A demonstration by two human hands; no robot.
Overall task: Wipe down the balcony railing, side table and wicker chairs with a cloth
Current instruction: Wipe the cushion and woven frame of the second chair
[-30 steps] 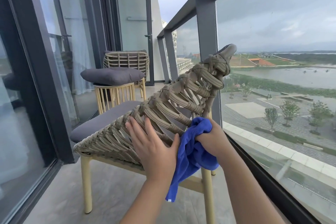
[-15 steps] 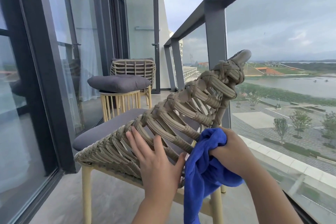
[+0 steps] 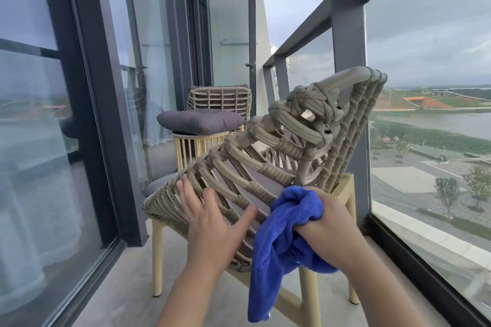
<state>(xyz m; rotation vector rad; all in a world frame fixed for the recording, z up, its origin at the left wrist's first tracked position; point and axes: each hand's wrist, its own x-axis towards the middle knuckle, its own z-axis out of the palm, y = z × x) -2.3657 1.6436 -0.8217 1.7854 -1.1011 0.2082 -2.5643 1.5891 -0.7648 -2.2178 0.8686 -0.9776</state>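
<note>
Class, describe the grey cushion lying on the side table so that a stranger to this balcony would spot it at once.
Look along the balcony past the near wicker chair to the small slatted side table. The grey cushion lies on its top, in front of the far wicker chair. It alone sits on a table, not in a chair.

The grey balcony floor (image 3: 125,292) carries the near wicker chair (image 3: 265,167). A side table (image 3: 196,145) stands beyond, bearing a grey cushion (image 3: 199,121)
</note>
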